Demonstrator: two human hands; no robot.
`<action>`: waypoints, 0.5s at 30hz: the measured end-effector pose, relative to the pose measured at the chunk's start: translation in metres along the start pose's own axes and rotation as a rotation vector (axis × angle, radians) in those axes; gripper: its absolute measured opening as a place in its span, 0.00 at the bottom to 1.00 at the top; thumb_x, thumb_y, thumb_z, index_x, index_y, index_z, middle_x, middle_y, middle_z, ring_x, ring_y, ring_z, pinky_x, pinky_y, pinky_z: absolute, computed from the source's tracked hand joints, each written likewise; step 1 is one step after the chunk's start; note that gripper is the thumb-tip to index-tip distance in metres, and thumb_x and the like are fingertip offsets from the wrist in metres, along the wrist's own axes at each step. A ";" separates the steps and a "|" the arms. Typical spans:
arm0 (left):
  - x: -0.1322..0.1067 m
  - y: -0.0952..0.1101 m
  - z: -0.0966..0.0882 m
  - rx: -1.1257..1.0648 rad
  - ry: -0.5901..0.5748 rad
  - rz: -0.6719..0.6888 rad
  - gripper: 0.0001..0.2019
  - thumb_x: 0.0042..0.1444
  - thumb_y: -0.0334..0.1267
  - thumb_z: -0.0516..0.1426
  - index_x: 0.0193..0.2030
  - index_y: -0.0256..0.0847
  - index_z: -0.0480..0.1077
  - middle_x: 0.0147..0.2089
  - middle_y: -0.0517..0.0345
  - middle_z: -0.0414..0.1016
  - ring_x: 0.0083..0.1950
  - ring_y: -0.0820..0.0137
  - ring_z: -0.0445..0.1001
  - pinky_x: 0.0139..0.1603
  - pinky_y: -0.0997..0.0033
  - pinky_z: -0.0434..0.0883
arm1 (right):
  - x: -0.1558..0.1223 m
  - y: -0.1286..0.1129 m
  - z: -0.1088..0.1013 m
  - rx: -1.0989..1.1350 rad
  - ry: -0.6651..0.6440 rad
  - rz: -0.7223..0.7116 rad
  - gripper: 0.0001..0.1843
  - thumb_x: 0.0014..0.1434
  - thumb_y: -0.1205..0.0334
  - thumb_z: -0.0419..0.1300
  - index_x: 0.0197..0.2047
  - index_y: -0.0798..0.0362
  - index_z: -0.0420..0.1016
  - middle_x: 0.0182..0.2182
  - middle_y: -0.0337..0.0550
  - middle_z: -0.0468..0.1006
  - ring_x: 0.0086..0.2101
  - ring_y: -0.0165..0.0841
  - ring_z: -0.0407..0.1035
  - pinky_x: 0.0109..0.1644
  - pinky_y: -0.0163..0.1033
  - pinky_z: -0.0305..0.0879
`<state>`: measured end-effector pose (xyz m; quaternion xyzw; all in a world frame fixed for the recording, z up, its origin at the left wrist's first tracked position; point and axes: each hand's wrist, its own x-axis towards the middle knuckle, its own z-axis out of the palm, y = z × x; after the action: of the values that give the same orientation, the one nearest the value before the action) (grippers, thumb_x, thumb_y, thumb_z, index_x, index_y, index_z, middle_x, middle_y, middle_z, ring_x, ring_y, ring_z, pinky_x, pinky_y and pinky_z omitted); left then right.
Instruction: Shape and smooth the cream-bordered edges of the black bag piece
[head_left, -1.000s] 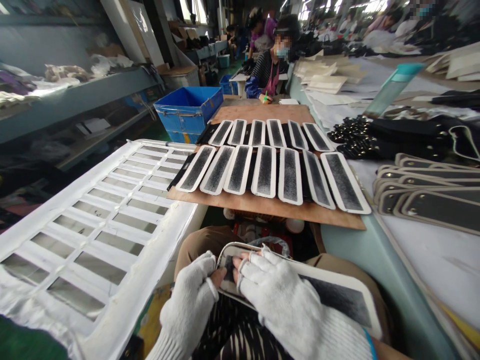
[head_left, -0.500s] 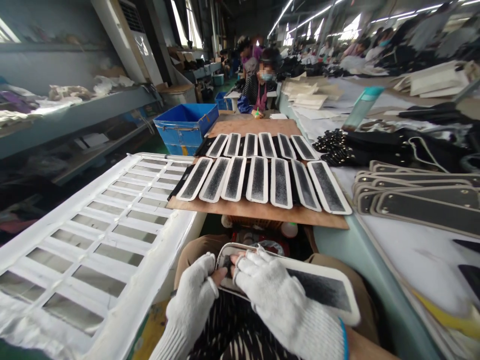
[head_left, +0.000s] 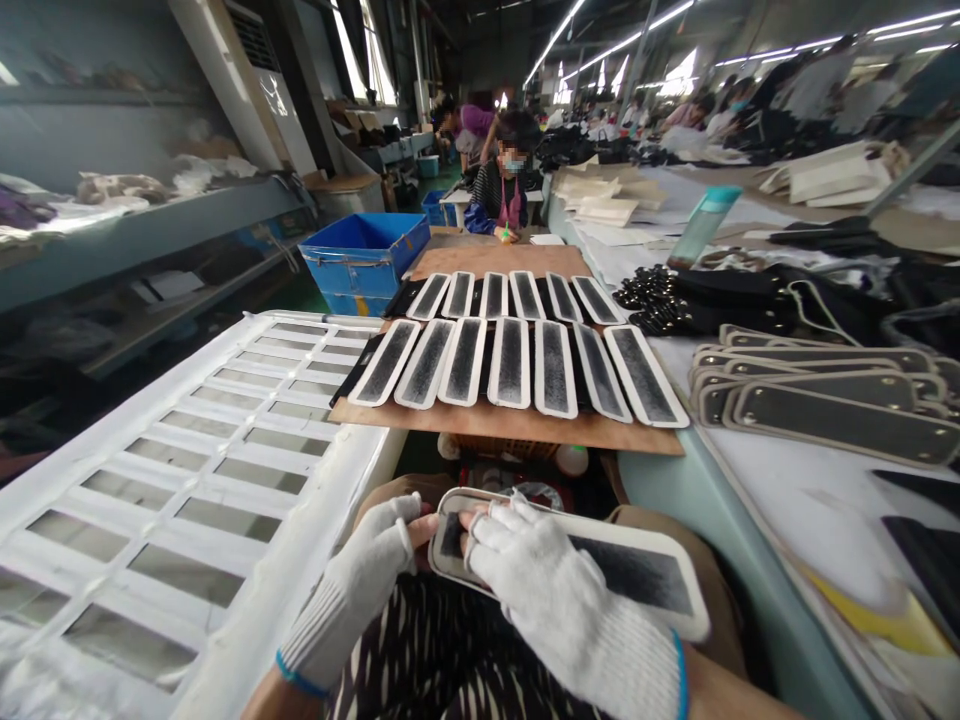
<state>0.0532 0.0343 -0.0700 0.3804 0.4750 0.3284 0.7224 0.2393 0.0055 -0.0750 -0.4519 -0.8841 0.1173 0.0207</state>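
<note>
Both my hands wear white fingerless knit gloves and work over my lap. My right hand (head_left: 555,590) lies across a long black strap piece with a cream border (head_left: 637,580), fingers curled over its rounded left end. My left hand (head_left: 360,580) pinches the same end from the left, thumb touching the rim. Ahead, a wooden board (head_left: 525,428) carries two rows of several matching cream-edged black pieces (head_left: 510,362).
A white slotted rack (head_left: 187,480) slopes at my left. A blue crate (head_left: 365,255) stands beyond it. On the table to the right lie stacked black straps with rivets (head_left: 825,400), a studded black heap (head_left: 660,295) and a teal bottle (head_left: 701,225). Other people sit farther back.
My left hand has slid a little left and outward along the end of the piece. The view has tilted upward slightly; the piece stays on my lap under my right hand.
</note>
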 end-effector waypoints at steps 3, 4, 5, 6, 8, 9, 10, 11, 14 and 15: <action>0.001 -0.001 0.002 -0.086 0.025 -0.046 0.23 0.39 0.49 0.74 0.31 0.36 0.70 0.27 0.58 0.74 0.30 0.70 0.74 0.33 0.73 0.70 | 0.000 0.001 0.002 -0.006 -0.038 0.020 0.18 0.70 0.67 0.51 0.59 0.54 0.73 0.59 0.47 0.74 0.59 0.40 0.66 0.68 0.51 0.60; 0.001 -0.001 0.002 -0.090 0.035 -0.055 0.23 0.38 0.50 0.74 0.30 0.36 0.71 0.26 0.58 0.74 0.30 0.69 0.74 0.33 0.73 0.70 | -0.001 0.001 0.002 0.000 -0.042 0.025 0.18 0.70 0.68 0.50 0.59 0.54 0.73 0.59 0.47 0.74 0.60 0.40 0.66 0.69 0.52 0.59; 0.001 -0.002 0.002 -0.088 0.043 -0.065 0.23 0.38 0.49 0.74 0.30 0.35 0.72 0.26 0.57 0.74 0.29 0.69 0.74 0.32 0.73 0.71 | -0.001 0.001 0.003 0.010 -0.044 0.024 0.18 0.70 0.68 0.51 0.60 0.54 0.72 0.59 0.48 0.74 0.60 0.40 0.66 0.69 0.52 0.59; 0.001 -0.002 0.002 -0.088 0.044 -0.076 0.22 0.37 0.49 0.74 0.29 0.35 0.73 0.25 0.57 0.75 0.28 0.70 0.74 0.31 0.73 0.71 | -0.001 0.001 0.004 0.021 -0.042 0.021 0.18 0.69 0.68 0.51 0.60 0.54 0.72 0.59 0.48 0.74 0.60 0.41 0.66 0.68 0.53 0.59; 0.003 -0.002 0.001 -0.106 0.021 -0.103 0.20 0.38 0.46 0.74 0.27 0.35 0.73 0.24 0.57 0.74 0.26 0.70 0.74 0.30 0.73 0.71 | -0.001 0.002 0.007 0.032 -0.027 0.013 0.19 0.69 0.69 0.51 0.60 0.55 0.72 0.59 0.48 0.74 0.60 0.42 0.66 0.68 0.54 0.60; 0.005 -0.002 0.000 -0.118 0.009 -0.121 0.19 0.37 0.44 0.74 0.26 0.35 0.72 0.23 0.58 0.74 0.25 0.70 0.74 0.30 0.73 0.71 | 0.000 0.002 0.010 0.032 -0.013 0.014 0.19 0.69 0.69 0.51 0.60 0.55 0.72 0.59 0.49 0.74 0.59 0.41 0.66 0.68 0.54 0.61; 0.006 -0.002 -0.001 -0.130 0.004 -0.132 0.18 0.37 0.42 0.74 0.26 0.36 0.72 0.22 0.59 0.73 0.25 0.70 0.74 0.29 0.74 0.71 | 0.000 0.002 0.013 0.029 0.001 0.017 0.19 0.69 0.69 0.51 0.60 0.54 0.72 0.59 0.49 0.74 0.59 0.40 0.67 0.68 0.53 0.61; 0.008 -0.002 -0.001 -0.132 0.001 -0.140 0.17 0.37 0.41 0.74 0.26 0.36 0.72 0.22 0.59 0.73 0.25 0.69 0.74 0.29 0.74 0.70 | 0.001 0.002 0.017 0.027 0.015 0.019 0.19 0.69 0.69 0.51 0.60 0.54 0.72 0.58 0.48 0.75 0.59 0.40 0.67 0.68 0.52 0.61; 0.012 -0.001 -0.002 -0.087 -0.027 -0.158 0.15 0.39 0.41 0.72 0.27 0.36 0.72 0.22 0.58 0.73 0.26 0.68 0.74 0.31 0.71 0.71 | 0.002 0.002 0.025 0.019 0.028 0.031 0.19 0.70 0.68 0.50 0.61 0.53 0.71 0.58 0.47 0.75 0.59 0.39 0.67 0.68 0.51 0.60; 0.013 -0.001 -0.001 -0.059 -0.032 -0.157 0.15 0.40 0.42 0.71 0.27 0.36 0.72 0.23 0.58 0.74 0.27 0.67 0.74 0.32 0.69 0.72 | 0.002 0.003 0.026 0.013 0.027 0.031 0.19 0.70 0.68 0.50 0.61 0.53 0.71 0.58 0.47 0.75 0.59 0.39 0.67 0.68 0.51 0.60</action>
<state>0.0564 0.0448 -0.0763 0.3257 0.4820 0.2783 0.7643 0.2366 0.0038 -0.1011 -0.4669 -0.8759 0.1172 0.0336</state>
